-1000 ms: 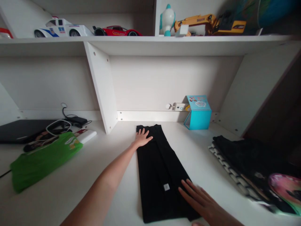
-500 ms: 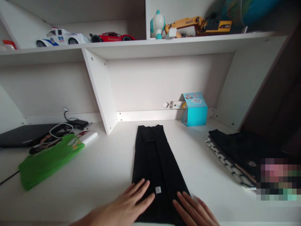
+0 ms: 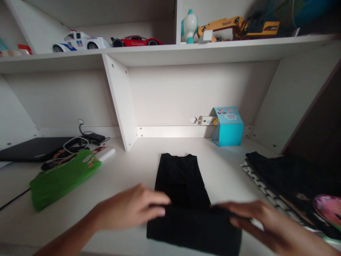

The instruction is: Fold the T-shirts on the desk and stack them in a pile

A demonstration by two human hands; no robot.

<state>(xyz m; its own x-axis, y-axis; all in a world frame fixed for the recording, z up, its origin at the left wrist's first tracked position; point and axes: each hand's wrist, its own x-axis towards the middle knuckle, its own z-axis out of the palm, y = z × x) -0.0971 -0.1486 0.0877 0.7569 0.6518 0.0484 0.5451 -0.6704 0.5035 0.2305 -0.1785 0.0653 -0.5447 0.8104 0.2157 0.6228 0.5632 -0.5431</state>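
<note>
A black folded garment (image 3: 183,177) lies lengthwise on the white desk (image 3: 128,170) in front of me. Its near end is lifted and turned over toward the far end. My left hand (image 3: 133,208) pinches the left side of that raised fold, fingers closed on the cloth. My right hand (image 3: 255,217) grips the right side of the same fold, thumb under and fingers over. Both hands are a little blurred by motion.
A green shirt (image 3: 64,176) lies at the left, with a dark laptop (image 3: 32,148), cables and a white box behind it. A teal box (image 3: 228,126) stands at the back wall. Dark clothes (image 3: 290,177) are piled at the right. Toy cars and an excavator (image 3: 239,26) sit on the shelf above.
Both hands went from lying flat on the garment's near end to gripping it. The near end has come up and folded over toward the far end.
</note>
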